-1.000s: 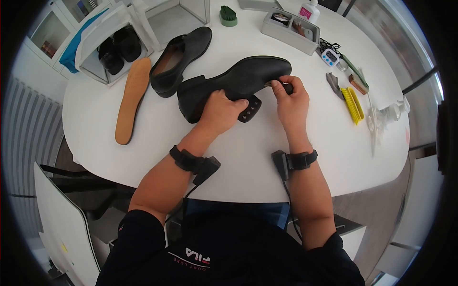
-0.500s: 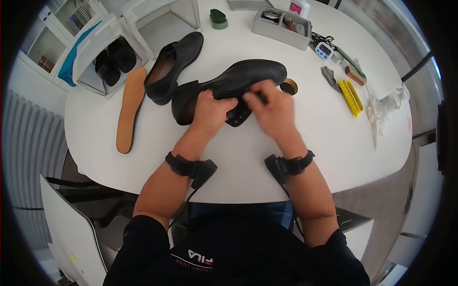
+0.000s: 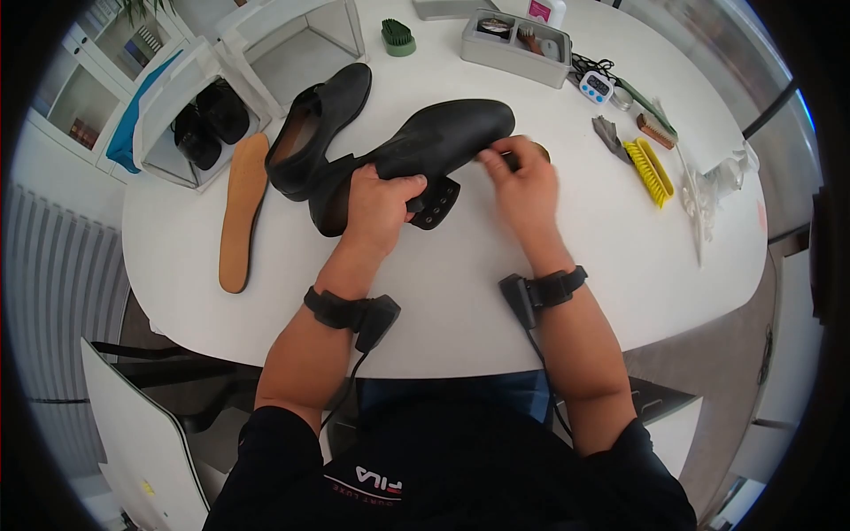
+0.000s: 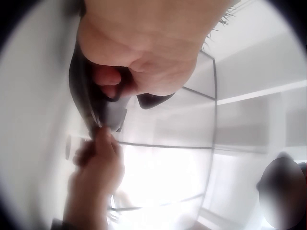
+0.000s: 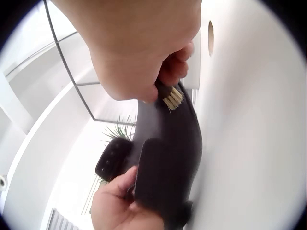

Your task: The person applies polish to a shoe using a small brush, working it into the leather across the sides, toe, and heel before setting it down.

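Observation:
My left hand (image 3: 376,208) grips a black leather lace-up shoe (image 3: 460,128) at its opening, thumb on the near side and toe pointing right. An eyelet flap (image 3: 436,205) hangs open beside the thumb. With my right hand (image 3: 529,190) I pinch a small dark-handled brush (image 5: 173,99); its pale bristles lie against the upper near the toe in the right wrist view. Most of the handle is hidden in my fingers. The matching shoe (image 3: 333,106) lies on its own just behind, and a tan insole (image 3: 243,212) is left of it.
A clear-fronted box (image 3: 159,146) with black shoes stands at back left. Farther back are a green brush (image 3: 398,40) and a grey tray (image 3: 513,60) of supplies. On the right lie a timer (image 3: 596,87), a yellow brush (image 3: 651,173) and a wooden brush (image 3: 656,131).
My right hand swept left along the shoe's side to the eyelet flap, then back right toward the toe with the brush. My left hand keeps its grip on the shoe.

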The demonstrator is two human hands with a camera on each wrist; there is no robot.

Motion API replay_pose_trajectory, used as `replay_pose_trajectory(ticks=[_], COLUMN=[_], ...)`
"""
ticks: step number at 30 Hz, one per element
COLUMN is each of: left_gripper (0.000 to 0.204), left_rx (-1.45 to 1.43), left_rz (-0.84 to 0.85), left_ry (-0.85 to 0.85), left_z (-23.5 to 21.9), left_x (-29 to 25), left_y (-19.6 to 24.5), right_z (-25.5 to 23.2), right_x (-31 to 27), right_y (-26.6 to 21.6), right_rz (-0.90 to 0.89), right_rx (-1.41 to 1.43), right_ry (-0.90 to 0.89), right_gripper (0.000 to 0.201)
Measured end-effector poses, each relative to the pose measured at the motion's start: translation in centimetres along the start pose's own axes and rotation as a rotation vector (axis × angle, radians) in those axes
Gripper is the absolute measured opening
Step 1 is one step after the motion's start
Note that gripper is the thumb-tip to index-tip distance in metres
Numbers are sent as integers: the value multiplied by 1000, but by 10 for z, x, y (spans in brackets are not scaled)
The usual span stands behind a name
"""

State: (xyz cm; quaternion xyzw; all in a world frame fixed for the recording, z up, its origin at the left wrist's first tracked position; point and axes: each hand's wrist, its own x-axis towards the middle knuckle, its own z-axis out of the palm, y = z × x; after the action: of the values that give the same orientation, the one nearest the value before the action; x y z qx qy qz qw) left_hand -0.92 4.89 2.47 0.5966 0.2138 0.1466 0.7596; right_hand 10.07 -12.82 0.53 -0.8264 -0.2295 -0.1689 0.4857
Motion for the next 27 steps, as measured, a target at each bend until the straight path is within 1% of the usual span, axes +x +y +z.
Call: replay_pose_trajectory(ticks=[1,3,5,7,8,9,11,12,13,15,17,18,19,21,22,23,25,27], left_gripper=[24,24,23,22,22,18,14,14,15,15,14,15,15,17,19,19,21,22], left_rx=[-13,-21,-21,34,38,15,-12,0,11,-1,-4,11,29,44,50,40,66,88], left_rz=[-3,-2,-4,-52,-51,-40,-33,-30,-23,-25,-29,-26,-28,-44,-49,-48,-49,-51], left_ry=[-16,-33,-62,27,27,25,23,14,6,12,14,13,10,-24,-50,-43,8,-18], left_z=[-2,-4,-1,6,8,10,11,10,10,11,13,12,10,7,6,6,14,10], left_x=[1,0,-3,-7,-9,-10,-11,-11,-11,-13,-12,-10,-10,-7,-6,-9,-13,-10], left_y=[-1,0,4,6,9,11,8,7,6,6,6,5,3,1,0,0,4,1], right_z=[-4,-12,-9,-2,-3,-3,-5,-10,-14,-14,-7,-7,-6,-7,-13,-15,-13,-7], right_x=[4,9,4,-5,-11,-9,2,8,12,8,-2,-9,-7,4,10,13,9,-1], right_y=[2,1,-5,-14,-24,-23,-16,-10,-8,-11,-16,-26,-24,-15,-10,-5,-7,-17], right_rz=[-5,169,166,-115,-102,-98,-47,79,106,142,-162,-114,-106,-37,24,65,66,-156], right_rx=[-1,100,66,58,88,91,6,53,59,31,70,96,100,-10,84,69,58,124], right_ry=[-4,166,184,-56,-176,-172,42,78,143,123,-18,-174,-172,64,134,183,209,17], right_gripper=[23,23,22,21,20,20,20,20,20,19,19,20,20,21,22,22,22,22])
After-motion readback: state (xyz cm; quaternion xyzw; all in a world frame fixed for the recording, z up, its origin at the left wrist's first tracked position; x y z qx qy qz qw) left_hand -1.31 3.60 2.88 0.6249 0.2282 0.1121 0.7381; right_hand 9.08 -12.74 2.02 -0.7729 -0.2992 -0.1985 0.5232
